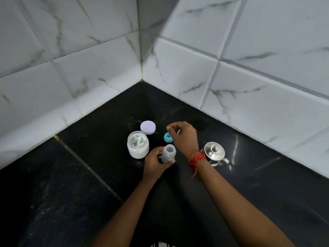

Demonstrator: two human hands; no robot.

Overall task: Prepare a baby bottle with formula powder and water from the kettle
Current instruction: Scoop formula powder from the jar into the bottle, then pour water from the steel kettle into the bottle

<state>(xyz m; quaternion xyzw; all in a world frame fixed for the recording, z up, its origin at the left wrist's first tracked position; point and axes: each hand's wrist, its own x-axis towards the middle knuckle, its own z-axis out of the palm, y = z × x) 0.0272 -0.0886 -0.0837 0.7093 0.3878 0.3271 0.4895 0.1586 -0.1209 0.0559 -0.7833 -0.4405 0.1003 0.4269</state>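
Both forearms are bare along all the length that shows, from the lower edge of the picture up to the left hand (154, 162) and the right hand (183, 135). Round the right wrist there is a thin red thread wristband (196, 158), wound in several turns that lie close together and partly cross each other. One loose end of the thread (195, 172) hangs from it along the forearm. The nails that show are cut short. At the bottom edge, between the arms, a small piece of black-and-white striped cloth (160, 244) shows, too little to tell which garment.
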